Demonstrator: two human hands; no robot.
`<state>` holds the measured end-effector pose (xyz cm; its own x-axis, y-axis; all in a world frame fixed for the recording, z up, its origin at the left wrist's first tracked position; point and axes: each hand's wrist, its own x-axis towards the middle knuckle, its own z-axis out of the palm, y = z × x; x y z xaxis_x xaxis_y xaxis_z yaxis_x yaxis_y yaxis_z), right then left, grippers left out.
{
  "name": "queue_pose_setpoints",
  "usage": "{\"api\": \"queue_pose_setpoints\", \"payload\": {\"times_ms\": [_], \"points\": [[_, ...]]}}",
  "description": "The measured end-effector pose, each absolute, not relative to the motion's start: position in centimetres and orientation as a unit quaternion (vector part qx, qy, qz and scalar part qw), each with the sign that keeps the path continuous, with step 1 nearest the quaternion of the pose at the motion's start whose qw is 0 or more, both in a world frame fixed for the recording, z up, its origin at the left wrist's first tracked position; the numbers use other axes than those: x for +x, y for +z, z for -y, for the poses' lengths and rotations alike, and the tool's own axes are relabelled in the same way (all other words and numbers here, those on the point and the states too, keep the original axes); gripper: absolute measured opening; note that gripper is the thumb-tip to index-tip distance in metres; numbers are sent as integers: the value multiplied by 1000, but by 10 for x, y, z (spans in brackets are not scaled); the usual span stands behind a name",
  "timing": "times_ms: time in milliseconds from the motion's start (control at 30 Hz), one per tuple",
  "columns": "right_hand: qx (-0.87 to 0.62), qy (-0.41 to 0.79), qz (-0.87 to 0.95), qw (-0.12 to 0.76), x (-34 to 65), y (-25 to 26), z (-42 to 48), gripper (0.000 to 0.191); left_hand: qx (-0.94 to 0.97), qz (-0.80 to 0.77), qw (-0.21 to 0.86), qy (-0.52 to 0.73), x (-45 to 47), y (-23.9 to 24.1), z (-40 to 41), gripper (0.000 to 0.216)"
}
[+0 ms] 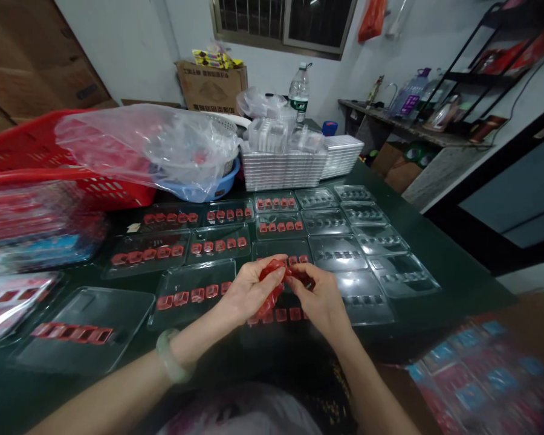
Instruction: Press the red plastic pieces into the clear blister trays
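Note:
Over the middle of the table, my left hand point(247, 289) is closed around a clump of red translucent plastic pieces point(271, 294). Close beside it, my right hand point(320, 295) pinches at the same red clump with thumb and fingers; exactly which piece it grips is hard to make out. Below and around both hands lie clear plastic blister trays, one of them a tray point(197, 275) with a row of several small red square pieces point(198, 295). To the right, a clear tray point(338, 252) shows unfilled moulded pockets.
A red basket point(131, 192) and a blue basin point(224, 184) under a plastic bag stand at the back left. Stacked clear trays point(281, 172) are behind the rows. Blurred packs point(31, 223) lie left; a box of packaged goods point(485, 374) sits lower right.

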<state>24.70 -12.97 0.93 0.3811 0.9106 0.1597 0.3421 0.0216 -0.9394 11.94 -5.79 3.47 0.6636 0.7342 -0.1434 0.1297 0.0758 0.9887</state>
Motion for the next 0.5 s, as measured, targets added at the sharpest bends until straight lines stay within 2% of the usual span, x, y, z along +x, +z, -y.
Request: {"api": "queue_pose_setpoints", "payload": {"times_ms": [200, 400, 500], "points": [[-615, 419, 429, 512, 255, 11, 130, 27, 708, -321, 591, 215, 114, 32, 56, 45], [-630, 374, 448, 512, 252, 7, 123, 16, 703, -308, 601, 224, 112, 30, 57, 42], [-626, 355, 453, 525, 248, 5, 121, 13, 654, -320, 643, 237, 110, 30, 55, 41]]}}
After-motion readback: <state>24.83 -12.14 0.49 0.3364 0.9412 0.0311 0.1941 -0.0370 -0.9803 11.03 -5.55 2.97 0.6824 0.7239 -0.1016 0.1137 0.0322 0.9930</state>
